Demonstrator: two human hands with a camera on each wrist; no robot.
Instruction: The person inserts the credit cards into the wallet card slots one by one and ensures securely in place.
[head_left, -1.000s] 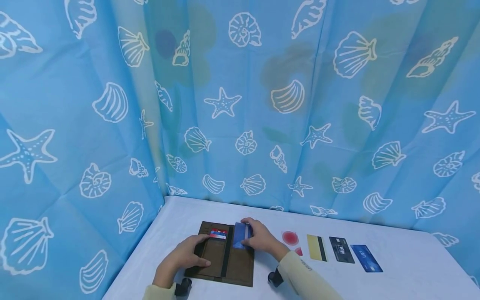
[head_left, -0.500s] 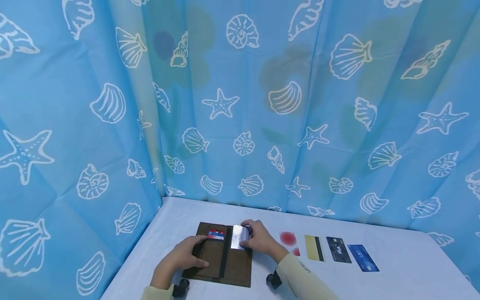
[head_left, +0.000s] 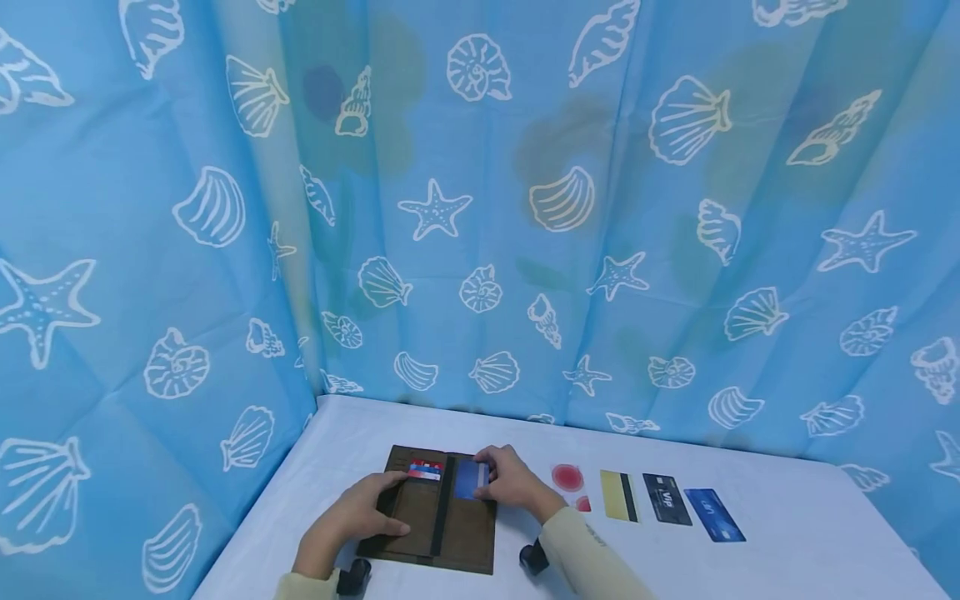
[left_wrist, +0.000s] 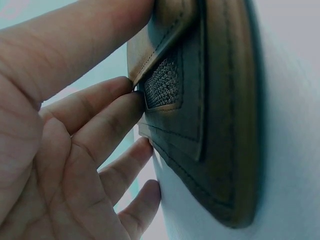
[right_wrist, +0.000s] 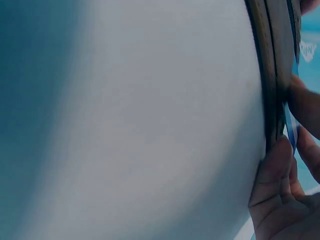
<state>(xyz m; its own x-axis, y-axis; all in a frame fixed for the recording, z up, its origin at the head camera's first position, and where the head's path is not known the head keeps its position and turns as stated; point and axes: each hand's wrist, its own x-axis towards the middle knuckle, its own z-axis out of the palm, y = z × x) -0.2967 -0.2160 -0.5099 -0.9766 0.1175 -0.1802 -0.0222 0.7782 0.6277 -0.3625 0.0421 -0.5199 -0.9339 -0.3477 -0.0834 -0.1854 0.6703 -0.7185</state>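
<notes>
An open brown wallet (head_left: pixel 468 533) lies on the white table, a dark strap running down its middle. My left hand (head_left: pixel 360 510) rests on its left half; in the left wrist view the extended fingers (left_wrist: pixel 112 122) touch the stitched leather. My right hand (head_left: pixel 513 479) pinches a blue card (head_left: pixel 469 478) by its right side, over the upper part of the right half. Its lower edge meets the leather; I cannot tell how far it sits in a slot. A red and blue card (head_left: pixel 425 470) pokes out of a pocket in the left half.
Right of the wallet, a red and white card (head_left: pixel 567 477), a gold card (head_left: pixel 617 495), a black VIP card (head_left: pixel 666 498) and another blue card (head_left: pixel 715 514) lie in a row. A blue shell-print curtain (head_left: pixel 480 208) stands behind the table.
The right hand has brought the blue card slightly down the wallet toward me, and less of its length shows. The left hand stays on the wallet. The whole head view has shifted slightly.
</notes>
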